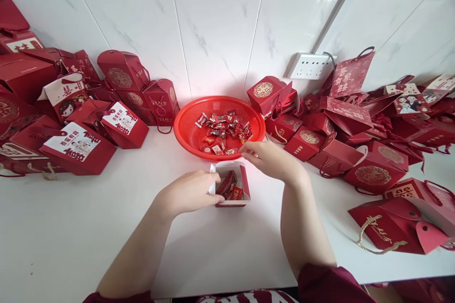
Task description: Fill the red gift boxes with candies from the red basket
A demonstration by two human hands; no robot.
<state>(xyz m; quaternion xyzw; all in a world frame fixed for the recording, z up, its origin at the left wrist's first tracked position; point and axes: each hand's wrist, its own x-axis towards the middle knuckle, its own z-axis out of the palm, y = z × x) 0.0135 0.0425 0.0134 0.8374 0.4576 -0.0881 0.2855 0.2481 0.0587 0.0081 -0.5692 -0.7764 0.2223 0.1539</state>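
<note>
Reference: clock face centred on the open box, 12 o'clock toward the tiled wall [216,33]. The open box [245,184], red outside and white inside, stands on the white table [220,251] and contains a dark red packet [227,184] and a smaller red packet [236,193]. The left hand [190,192], at 9 o'clock, is partly closed, thumb and fingers gripping the box's near-left side. The right hand [266,158], at 2 o'clock, is loosely curled, fingertips at the basket's rim between its own 4 and 5 o'clock; whether it grasps a sweet cannot be determined. The red perforated basket [189,138], at 12 o'clock just beyond the box, contains wrapped sweets [227,128]. Stacked red gift boxes [130,128] occupy 9 to 11 o'clock; further red cartons [309,142] occupy 1 to 3 o'clock. A rope-handled carton [387,227] lies between 3 and 4 o'clock. A white power strip [309,66] is positioned at 1 o'clock against the wall.
</note>
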